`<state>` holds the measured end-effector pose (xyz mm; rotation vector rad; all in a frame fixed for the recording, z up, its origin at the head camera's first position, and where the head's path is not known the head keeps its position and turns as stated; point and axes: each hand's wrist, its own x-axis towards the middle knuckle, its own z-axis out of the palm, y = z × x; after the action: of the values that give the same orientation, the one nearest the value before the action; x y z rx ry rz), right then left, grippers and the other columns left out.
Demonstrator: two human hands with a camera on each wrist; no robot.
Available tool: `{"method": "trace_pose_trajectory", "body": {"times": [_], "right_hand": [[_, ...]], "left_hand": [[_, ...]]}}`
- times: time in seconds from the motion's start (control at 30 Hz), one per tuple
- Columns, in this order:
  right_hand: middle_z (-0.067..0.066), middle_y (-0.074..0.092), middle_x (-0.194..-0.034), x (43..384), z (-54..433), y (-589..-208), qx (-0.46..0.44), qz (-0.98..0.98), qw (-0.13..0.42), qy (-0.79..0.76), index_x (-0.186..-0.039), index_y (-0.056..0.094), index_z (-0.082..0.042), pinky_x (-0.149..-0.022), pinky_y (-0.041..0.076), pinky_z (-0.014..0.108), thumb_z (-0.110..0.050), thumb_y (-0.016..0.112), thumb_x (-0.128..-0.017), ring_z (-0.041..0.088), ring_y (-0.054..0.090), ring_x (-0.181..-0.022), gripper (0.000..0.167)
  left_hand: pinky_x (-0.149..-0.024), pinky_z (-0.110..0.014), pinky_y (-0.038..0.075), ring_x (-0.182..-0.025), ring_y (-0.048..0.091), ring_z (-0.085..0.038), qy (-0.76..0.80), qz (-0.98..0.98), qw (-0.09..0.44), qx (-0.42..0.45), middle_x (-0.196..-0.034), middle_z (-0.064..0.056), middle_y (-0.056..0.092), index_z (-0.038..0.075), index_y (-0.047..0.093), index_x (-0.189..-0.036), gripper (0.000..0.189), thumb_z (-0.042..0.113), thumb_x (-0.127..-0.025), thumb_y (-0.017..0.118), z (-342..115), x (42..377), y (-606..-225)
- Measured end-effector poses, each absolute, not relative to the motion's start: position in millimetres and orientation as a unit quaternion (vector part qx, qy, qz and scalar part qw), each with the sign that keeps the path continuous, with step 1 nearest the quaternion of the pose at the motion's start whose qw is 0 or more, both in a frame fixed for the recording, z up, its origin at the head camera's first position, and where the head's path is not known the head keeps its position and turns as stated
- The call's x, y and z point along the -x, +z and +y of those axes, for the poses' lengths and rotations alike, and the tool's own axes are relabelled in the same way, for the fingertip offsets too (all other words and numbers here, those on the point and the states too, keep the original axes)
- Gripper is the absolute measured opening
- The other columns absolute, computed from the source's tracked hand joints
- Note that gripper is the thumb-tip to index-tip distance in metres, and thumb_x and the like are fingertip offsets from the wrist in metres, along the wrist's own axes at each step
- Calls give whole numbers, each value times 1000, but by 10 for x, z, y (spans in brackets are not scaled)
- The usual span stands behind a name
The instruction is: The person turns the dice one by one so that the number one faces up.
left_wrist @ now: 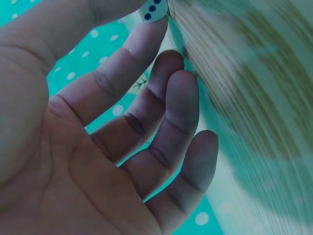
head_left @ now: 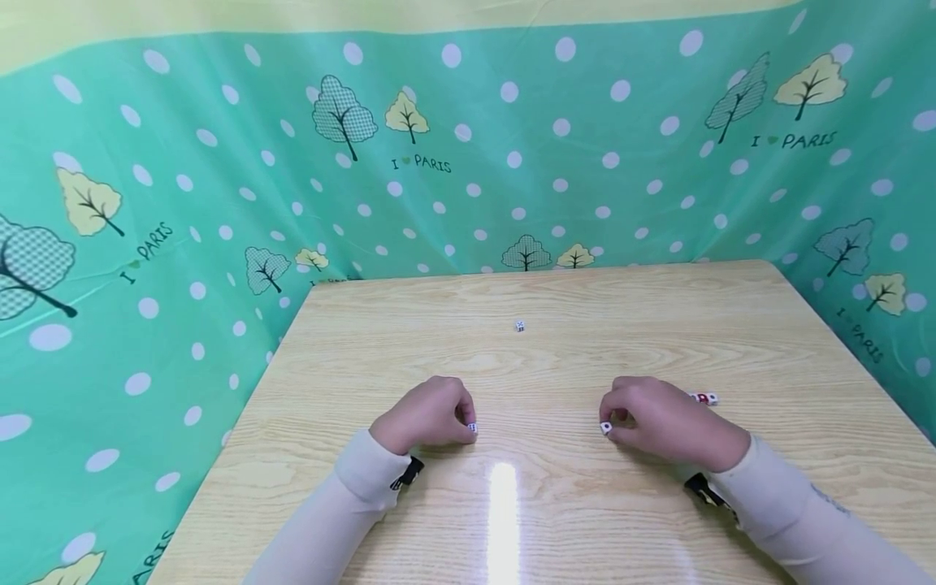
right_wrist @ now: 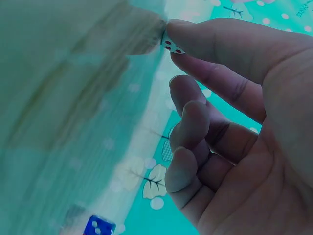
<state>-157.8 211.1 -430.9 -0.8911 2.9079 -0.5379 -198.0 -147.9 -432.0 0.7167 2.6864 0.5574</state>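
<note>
Between the thumb and index finger of my left hand [head_left: 431,413] is a small white die [head_left: 472,427], held at the tabletop. The left wrist view shows dark pips on this die [left_wrist: 153,11], near the top edge, and the other fingers loosely bent. My right hand [head_left: 669,422] pinches another white die [head_left: 605,427] the same way, low over the wood. Red pips show on one face of it [right_wrist: 172,47] in the right wrist view. Just beyond the right hand lies a short row of red and white dice [head_left: 706,398], partly hidden by that hand.
A single white die [head_left: 520,326] sits toward the back of the wooden table [head_left: 409,325]. At the bottom of the right wrist view a blue die [right_wrist: 99,226] shows. Green dotted cloth [head_left: 512,162] hangs behind the table and along its sides.
</note>
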Motion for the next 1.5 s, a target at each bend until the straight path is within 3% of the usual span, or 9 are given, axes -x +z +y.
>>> {"method": "trace_pose_trajectory", "body": {"times": [0.5, 0.93, 1.5], "right_hand": [[-15, 58, -83, 1650, 2244, -4264, 273, 952, 17, -141, -84, 72, -33, -72, 45, 31, -18, 86, -82, 7, 48, -79, 21], [-13, 64, -92, 1696, 2336, -4245, 257, 957, 22, -136, -82, 72, -34, -80, 50, 40, -17, 85, -81, 14, 57, -89, 21], [-12, 63, -88, 1763, 2474, -4248, 234, 964, 31, -123, -80, 72, -31, -74, 46, 36, -13, 85, -81, 11, 53, -80, 22]], "left_hand": [[-65, -27, 48, -70, 55, -8, 192, 937, 153, -250, -71, 13, 63, 27, 68, -66, 20, 21, -75, 85, -1487, 1974, -4312], [-66, -28, 48, -70, 55, -9, 192, 937, 155, -246, -71, 12, 63, 26, 68, -66, 20, 20, -76, 85, -1478, 1967, -4289], [-67, -28, 48, -71, 56, -9, 191, 938, 161, -242, -72, 12, 64, 26, 68, -66, 20, 21, -76, 85, -1478, 1971, -4288]]}}
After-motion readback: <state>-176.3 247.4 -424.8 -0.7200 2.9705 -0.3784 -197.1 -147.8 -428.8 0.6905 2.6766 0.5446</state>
